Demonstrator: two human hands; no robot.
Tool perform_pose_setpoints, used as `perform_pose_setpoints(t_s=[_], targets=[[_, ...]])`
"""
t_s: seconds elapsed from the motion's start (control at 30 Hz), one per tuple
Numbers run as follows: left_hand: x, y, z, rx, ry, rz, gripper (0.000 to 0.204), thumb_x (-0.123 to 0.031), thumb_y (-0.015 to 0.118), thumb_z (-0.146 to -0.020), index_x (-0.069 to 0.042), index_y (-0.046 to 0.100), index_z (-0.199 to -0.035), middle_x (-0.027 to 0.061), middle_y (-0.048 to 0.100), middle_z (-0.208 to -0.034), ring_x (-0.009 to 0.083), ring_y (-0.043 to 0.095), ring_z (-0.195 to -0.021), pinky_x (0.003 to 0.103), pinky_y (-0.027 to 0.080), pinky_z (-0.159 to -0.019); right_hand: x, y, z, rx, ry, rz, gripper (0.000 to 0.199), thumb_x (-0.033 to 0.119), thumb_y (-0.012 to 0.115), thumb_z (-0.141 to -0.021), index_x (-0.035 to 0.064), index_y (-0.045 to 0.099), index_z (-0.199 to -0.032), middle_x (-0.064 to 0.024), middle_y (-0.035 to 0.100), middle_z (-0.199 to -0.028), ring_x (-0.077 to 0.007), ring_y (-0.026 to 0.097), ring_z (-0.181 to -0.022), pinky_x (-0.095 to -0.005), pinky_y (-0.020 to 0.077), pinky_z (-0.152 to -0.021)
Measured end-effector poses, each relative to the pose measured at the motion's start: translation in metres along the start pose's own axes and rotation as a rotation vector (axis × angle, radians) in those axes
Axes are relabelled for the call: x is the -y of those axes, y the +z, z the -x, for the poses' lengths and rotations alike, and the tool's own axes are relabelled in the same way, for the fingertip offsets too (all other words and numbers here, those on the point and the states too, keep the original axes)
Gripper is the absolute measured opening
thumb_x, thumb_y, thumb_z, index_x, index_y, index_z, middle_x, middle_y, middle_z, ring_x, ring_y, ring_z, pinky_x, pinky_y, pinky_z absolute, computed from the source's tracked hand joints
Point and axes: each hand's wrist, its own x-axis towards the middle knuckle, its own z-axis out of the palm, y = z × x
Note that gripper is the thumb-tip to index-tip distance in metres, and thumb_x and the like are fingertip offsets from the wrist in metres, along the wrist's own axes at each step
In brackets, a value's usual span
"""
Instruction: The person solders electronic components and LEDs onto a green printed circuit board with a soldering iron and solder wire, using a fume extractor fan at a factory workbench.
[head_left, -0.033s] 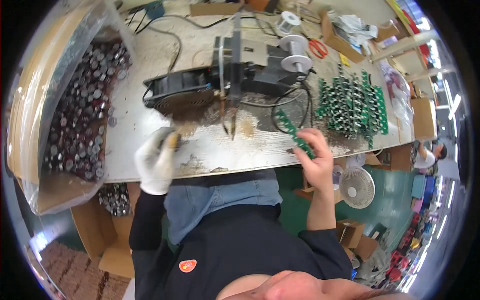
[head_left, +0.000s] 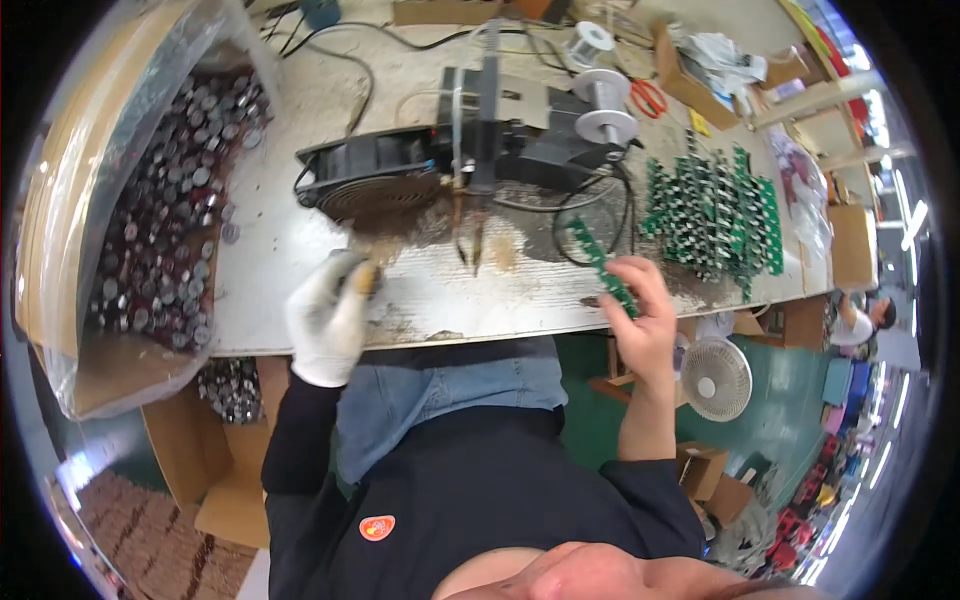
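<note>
At the far left a cardboard box (head_left: 60,250) lined with clear plastic holds a heap of small round metal parts (head_left: 160,230), dull and shiny by turns. Next comes the worn, stained workbench (head_left: 300,290). The left hand (head_left: 328,318), in a white knit glove, rests curled at the bench's front edge; something small and brownish shows at its fingertips, but whether it is gripped cannot be told. Behind it lies a black round fan (head_left: 370,180) with a grille, then a dark metal machine (head_left: 500,130) with two thin prongs pointing down over a scorched patch. The bare right hand (head_left: 640,320) is closed around a long green strip of circuit boards (head_left: 600,265), which slants up from the bench edge toward the machine. Further right a pile of matching green boards (head_left: 715,215) lies flat, with grey wire spools (head_left: 605,105) and red scissors (head_left: 650,97) behind. Below the bench stands a white fan (head_left: 716,378).

Nothing differs from the earlier frame: both hands and the strip sit as before.
</note>
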Motion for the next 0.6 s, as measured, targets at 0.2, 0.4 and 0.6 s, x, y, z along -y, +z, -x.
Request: perform_pose_setpoints(t_s=[0.2,0.4,0.6], targets=[[-0.009,0.024,0.012,0.154,-0.314,0.245,0.014,-0.005,0.059,-0.089,0.006,0.062,-0.097,0.004,0.062,-0.081,0.0089,0.056,-0.072,0.022,0.045,-0.066,0.015,-0.013,-0.012,-0.12,0.062,-0.246,0.031,-0.014,0.062,-0.072,-0.0016,0.058,-0.1,-0.0148,0.064,-0.108,-0.0167,0.058,-0.097,-0.0264,0.0426,-0.084],[-0.009,0.03,0.016,0.192,-0.442,0.303,0.022,-0.016,0.063,-0.088,0.005,0.063,-0.096,0.0034,0.061,-0.075,0.0068,0.056,-0.068,0.02,0.044,-0.061,0.015,0.001,-0.018,0.069,0.037,-0.359,0.031,-0.013,0.059,-0.074,-0.0048,0.059,-0.104,-0.014,0.064,-0.1,-0.0198,0.059,-0.096,-0.0289,0.0443,-0.085],[-0.014,0.034,0.016,0.259,-0.361,0.146,0.018,-0.013,0.063,-0.088,0.004,0.063,-0.092,0.0012,0.059,-0.075,0.0061,0.051,-0.067,0.021,0.042,-0.061,0.004,0.038,-0.021,-0.12,-0.106,-0.382,0.023,-0.007,0.056,-0.085,-0.0052,0.059,-0.107,-0.0126,0.064,-0.097,-0.0145,0.059,-0.085,-0.0257,0.0464,-0.078]])
